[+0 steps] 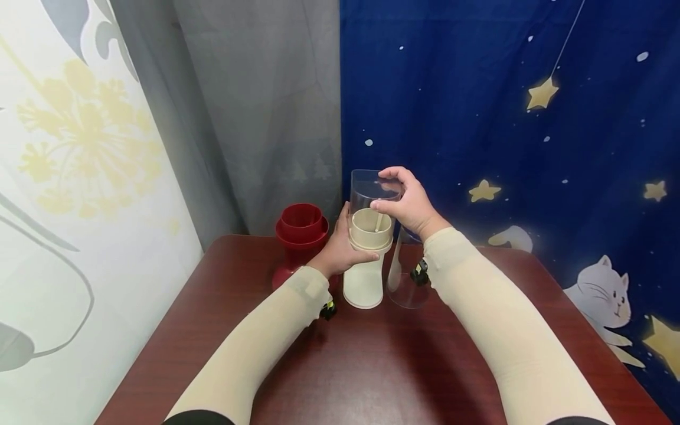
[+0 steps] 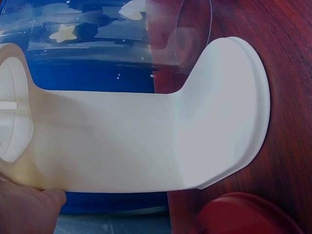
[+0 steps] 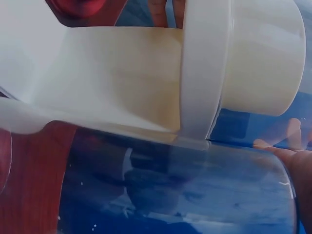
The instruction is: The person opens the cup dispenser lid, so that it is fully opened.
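Note:
A cream dispenser stand [image 1: 363, 286] with a round collar and a curved foot is upright on the table. My left hand [image 1: 340, 251] grips it just under the collar, thumb across the front. In the left wrist view its broad neck [image 2: 112, 141] fills the middle. My right hand [image 1: 406, 200] holds a clear plastic cylinder [image 1: 363, 188] by its upper rim, thumb outside. The cylinder's lower end overlaps the stand's ring [image 3: 263, 58] in the head view. Partly behind my right wrist, a second clear cylinder [image 1: 406, 298] stands on the table.
A red stand [image 1: 301, 233] of similar shape is to the left, partly hidden by my left hand. The dark red wooden table [image 1: 361, 366] reaches back to grey and blue curtains [image 1: 478, 136]. A white patterned curtain [image 1: 90, 177] hangs on the left.

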The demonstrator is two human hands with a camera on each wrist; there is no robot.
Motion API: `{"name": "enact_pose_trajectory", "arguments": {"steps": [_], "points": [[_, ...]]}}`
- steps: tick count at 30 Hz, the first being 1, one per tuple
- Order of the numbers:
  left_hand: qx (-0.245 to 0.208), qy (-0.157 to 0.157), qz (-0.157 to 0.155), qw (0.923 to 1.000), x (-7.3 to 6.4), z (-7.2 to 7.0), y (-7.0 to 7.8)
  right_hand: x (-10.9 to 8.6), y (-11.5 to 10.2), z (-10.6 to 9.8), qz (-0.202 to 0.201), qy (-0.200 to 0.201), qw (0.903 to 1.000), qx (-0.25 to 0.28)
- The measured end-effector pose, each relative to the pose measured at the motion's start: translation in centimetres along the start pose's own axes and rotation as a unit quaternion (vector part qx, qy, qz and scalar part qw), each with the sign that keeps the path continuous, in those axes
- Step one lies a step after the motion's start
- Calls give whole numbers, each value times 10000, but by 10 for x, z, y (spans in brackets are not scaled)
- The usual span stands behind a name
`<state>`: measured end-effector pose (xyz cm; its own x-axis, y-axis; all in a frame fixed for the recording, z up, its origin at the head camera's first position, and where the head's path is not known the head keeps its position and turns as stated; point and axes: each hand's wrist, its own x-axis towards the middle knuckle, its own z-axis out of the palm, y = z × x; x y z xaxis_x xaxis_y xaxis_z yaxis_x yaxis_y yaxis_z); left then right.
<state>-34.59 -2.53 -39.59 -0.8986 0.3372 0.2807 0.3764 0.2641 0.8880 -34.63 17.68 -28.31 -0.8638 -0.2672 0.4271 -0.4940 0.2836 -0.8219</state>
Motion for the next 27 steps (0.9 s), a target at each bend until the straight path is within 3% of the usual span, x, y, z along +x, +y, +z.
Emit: {"name": "enact_pose_trajectory", "arguments": {"steps": [7, 17, 27], "points": [[-49, -11, 24, 10000, 2, 0, -2, 1, 1, -1, 44, 36, 10000, 43], [-18, 7, 65, 10000, 3, 1, -2, 0, 1, -2, -256, 50, 9996, -77], [43, 66, -46, 10000, 1, 1, -3, -3, 1, 0, -42, -173, 9998, 21]]}}
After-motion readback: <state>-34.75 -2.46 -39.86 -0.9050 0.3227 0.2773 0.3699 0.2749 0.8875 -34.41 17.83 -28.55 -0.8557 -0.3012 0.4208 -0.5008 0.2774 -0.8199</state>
